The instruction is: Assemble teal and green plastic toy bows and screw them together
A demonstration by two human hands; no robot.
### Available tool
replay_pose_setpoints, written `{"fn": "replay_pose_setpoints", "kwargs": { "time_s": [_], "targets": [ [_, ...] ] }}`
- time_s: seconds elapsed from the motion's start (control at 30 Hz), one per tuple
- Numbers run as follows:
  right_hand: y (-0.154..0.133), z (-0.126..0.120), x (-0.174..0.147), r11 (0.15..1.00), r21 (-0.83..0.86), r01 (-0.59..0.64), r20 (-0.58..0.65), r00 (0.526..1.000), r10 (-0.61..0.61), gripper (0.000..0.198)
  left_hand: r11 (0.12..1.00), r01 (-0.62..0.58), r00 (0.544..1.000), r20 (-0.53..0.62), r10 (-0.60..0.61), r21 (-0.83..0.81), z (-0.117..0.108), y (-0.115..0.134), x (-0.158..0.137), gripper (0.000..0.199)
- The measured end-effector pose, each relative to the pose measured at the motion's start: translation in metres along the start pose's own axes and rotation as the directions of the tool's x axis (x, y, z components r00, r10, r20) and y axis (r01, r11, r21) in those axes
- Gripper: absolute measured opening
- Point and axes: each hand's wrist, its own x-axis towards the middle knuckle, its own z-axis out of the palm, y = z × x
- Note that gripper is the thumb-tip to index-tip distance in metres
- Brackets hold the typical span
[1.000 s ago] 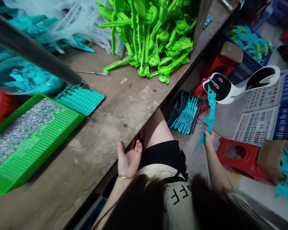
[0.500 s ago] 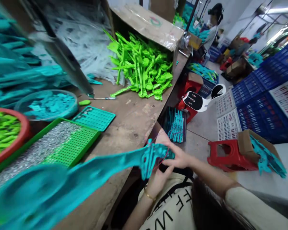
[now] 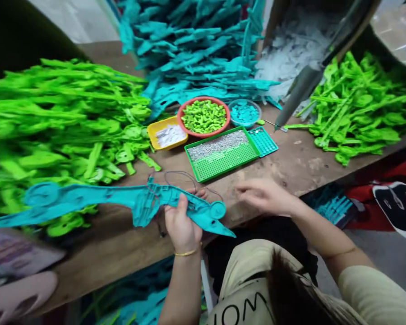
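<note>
A long teal plastic toy gun half-shell [image 3: 104,196] lies across my left hand [image 3: 182,221], which grips it near its right end, thumb on top and fingertips showing behind. Its inner side, with ribs and round hollows, faces up. Thin dark and reddish wires [image 3: 189,175] loop out from it. To the right of the shell, my right hand [image 3: 267,195] is over the table edge, apart from the shell, its fingers loosely stretched leftward and slightly blurred. Nothing shows in it.
A green tray [image 3: 223,164] of small metal screws, a teal tray [image 3: 267,142], a red bowl [image 3: 179,118], a yellow tray [image 3: 152,135] and a clear tub [image 3: 259,113] stand behind. A screwdriver [image 3: 297,97] hangs over the table. Green parts [image 3: 54,117] are heaped on both sides.
My view has swung left toward the table. The half-shell now lies more level across it. My right hand has come off the shell and moved apart; my left hand holds it.
</note>
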Motion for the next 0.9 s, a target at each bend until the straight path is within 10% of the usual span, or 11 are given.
{"fn": "replay_pose_setpoints", "kwargs": {
  "time_s": [0.13,0.37,0.63,0.73,0.9],
  "targets": [
    [0.081,-0.051,0.034,0.861,-0.195,-0.469,-0.395,0.841,0.368,0.031,0.992,0.122,0.988,0.099,-0.119,-0.024,0.027,-0.005,0.017,0.029],
    [0.148,-0.061,0.11,0.76,-0.324,-0.564,-0.494,0.786,0.372,0.031,0.946,0.317,0.916,0.278,-0.288,-0.063,0.103,-0.041,0.043,0.034],
    [0.148,-0.07,0.107,0.74,-0.333,-0.584,-0.538,0.763,0.36,0.017,0.894,0.434,0.876,0.281,-0.392,-0.107,0.095,-0.052,0.055,0.039],
    [0.115,-0.058,0.087,0.829,-0.293,-0.475,-0.544,0.797,0.264,0.02,0.881,0.454,0.861,0.319,-0.396,-0.132,0.095,-0.052,0.053,0.031],
    [0.057,-0.005,0.057,0.965,-0.245,0.097,-0.223,0.963,-0.154,0.015,0.942,0.287,0.938,0.247,-0.241,-0.172,0.097,-0.063,0.051,0.017]
  ]
}}
